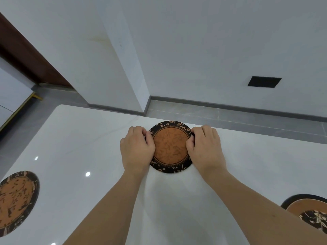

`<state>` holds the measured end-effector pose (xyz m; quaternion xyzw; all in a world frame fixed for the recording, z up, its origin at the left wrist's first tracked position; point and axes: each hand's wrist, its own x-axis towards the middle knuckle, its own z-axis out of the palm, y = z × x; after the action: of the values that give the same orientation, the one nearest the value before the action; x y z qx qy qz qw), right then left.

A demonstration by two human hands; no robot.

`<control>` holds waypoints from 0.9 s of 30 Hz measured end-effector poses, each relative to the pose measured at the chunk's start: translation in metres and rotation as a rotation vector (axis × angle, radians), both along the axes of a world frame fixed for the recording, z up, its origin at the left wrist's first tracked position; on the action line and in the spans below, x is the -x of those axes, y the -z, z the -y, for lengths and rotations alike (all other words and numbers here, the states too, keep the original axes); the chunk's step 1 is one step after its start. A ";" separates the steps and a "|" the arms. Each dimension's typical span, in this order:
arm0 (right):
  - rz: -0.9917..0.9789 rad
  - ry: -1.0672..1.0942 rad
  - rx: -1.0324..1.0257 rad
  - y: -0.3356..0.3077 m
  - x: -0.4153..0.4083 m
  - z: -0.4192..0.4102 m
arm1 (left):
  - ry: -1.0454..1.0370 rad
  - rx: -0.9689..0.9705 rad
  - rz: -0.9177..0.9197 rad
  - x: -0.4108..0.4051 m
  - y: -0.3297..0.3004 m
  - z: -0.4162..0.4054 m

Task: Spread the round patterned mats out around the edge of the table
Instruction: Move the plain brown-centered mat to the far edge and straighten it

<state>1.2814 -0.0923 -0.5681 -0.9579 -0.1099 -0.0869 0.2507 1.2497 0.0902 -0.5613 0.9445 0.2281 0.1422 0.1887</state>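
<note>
Head view: the left hand (pixel 137 150) and right hand (pixel 205 147) pinch opposite sides of a round patterned mat (pixel 170 147) lying at the white desk's (pixel 88 138) far edge, two more mats (pixel 16 200) near its side edges.

Bright, even light glints on the glossy table (pixel 74 138) (perhaps ceiling lamps), wide-angle bending and softness toward the edges.

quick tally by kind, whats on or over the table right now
round patterned mats: 3 (far edge, left edge, right edge, with another patterned piece lying on it)
hands: 2 (left hand, right hand, both gripping the far mat)
total: 5
</note>
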 end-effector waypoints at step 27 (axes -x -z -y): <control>0.013 -0.009 0.009 0.003 -0.001 0.000 | -0.010 -0.026 -0.017 -0.001 0.001 0.001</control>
<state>1.2826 -0.0924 -0.5709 -0.9579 -0.1165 -0.0916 0.2460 1.2502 0.0888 -0.5627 0.9469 0.2326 0.1381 0.1737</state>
